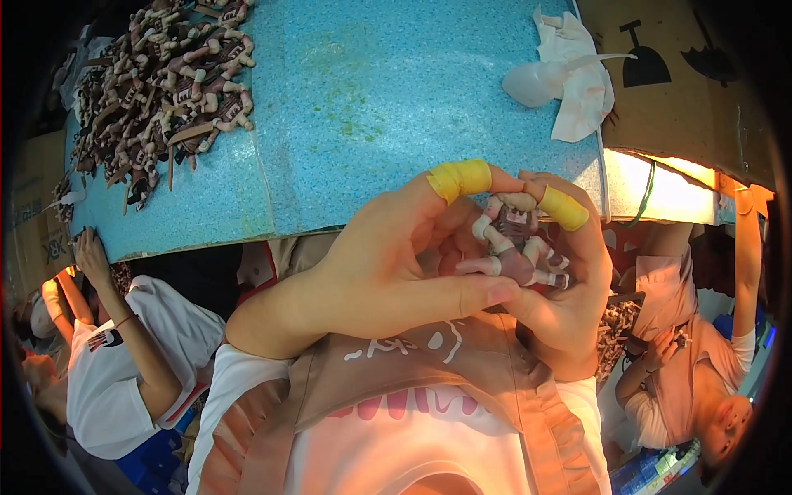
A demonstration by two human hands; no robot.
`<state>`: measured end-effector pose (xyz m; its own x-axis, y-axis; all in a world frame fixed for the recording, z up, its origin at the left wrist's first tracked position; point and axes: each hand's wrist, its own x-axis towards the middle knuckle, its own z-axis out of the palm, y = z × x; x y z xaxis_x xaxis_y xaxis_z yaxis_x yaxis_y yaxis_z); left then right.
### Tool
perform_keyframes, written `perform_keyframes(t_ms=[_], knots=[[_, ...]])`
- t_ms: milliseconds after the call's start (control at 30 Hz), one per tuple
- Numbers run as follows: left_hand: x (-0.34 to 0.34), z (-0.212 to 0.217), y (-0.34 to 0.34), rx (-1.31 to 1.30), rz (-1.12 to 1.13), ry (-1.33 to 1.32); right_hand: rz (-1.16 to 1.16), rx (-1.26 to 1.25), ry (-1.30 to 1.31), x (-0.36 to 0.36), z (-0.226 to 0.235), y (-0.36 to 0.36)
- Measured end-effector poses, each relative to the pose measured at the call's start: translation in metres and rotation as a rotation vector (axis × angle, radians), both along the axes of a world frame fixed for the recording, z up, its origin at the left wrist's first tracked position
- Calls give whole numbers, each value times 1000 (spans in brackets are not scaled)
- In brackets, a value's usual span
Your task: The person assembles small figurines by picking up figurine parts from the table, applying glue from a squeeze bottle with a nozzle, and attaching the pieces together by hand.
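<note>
Both my hands are raised close together in front of my chest, over the near edge of a blue speckled table [371, 99]. Between them is a small brown-and-cream toy figure [516, 245] with little limbs sticking out. My left hand [388, 268] grips it from the left, its forefinger wrapped in yellow tape and curled over the top. My right hand [569, 289] cups the figure from the right and below, also with yellow tape on one finger. Part of the figure is hidden behind my fingers.
A big heap of similar brown-and-cream figures [161, 78] lies at the table's far left. A crumpled white cloth with a white rounded object [565, 78] sits at the far right, beside a brown cardboard box [685, 91]. Other people [115, 363] [693, 371] are on both sides.
</note>
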<state>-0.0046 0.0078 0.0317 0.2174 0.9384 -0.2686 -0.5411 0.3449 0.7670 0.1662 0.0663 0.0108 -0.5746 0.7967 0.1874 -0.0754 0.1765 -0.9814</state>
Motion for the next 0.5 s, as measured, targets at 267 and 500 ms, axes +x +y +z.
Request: perform_keyframes(t_ms=[267, 500], knots=[[-1, 0, 2, 76, -24, 58, 42, 45, -96, 10, -3, 6], [6, -10, -2, 193, 29, 21, 67, 76, -48, 12, -1, 6]])
